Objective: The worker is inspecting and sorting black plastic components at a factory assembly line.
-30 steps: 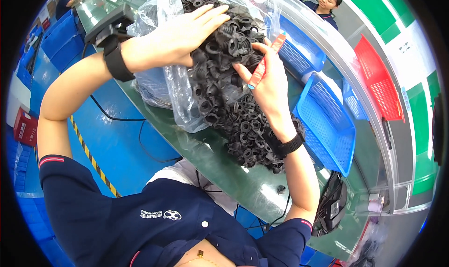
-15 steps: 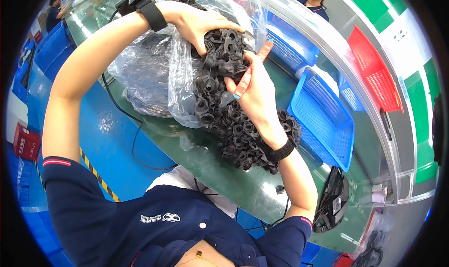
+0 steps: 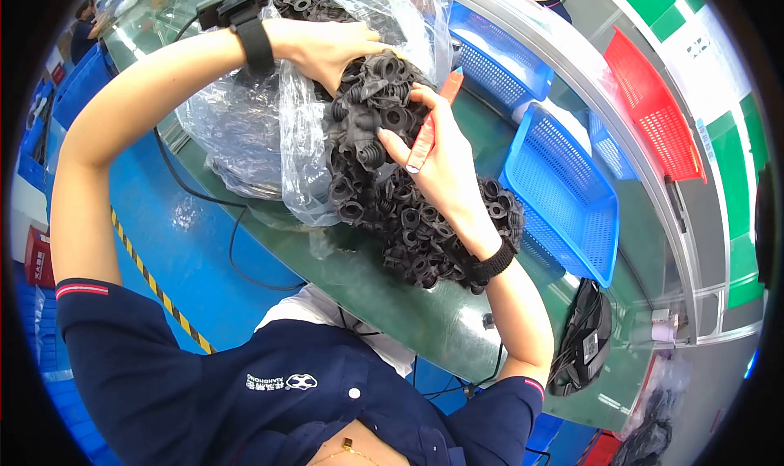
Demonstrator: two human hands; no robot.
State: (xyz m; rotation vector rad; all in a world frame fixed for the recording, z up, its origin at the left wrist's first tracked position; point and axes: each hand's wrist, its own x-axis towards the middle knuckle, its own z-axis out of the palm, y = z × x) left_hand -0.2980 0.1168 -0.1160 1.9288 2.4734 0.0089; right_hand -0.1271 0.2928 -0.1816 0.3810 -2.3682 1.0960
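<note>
A heap of black ribbed rubber boots [image 3: 420, 229] with round openings lies on the green table, spilling from a clear plastic bag [image 3: 302, 156]. My left hand [image 3: 331, 49] is curled around a clump of these boots [image 3: 367, 123] at the bag's mouth, its fingertips partly hidden behind them. Against the clump's right side, my right hand [image 3: 445, 156] has its thumb and fingertips bent in on the boots. A slim orange stick-like tool [image 3: 423, 143] crosses that hand, gripped among the fingers; its exact kind is unclear.
A blue perforated basket [image 3: 563, 196] stands right of the heap, another blue basket [image 3: 502, 53] behind it. A red basket [image 3: 653, 107] is farther right. A black bag [image 3: 584, 339] lies at the table's right end. A black cable [image 3: 237, 237] hangs by the left edge.
My left hand and the clump have shifted slightly left, and the clump has turned between my hands. My right hand stays close to it, fingers slightly shifted. The view has tilted a little.
</note>
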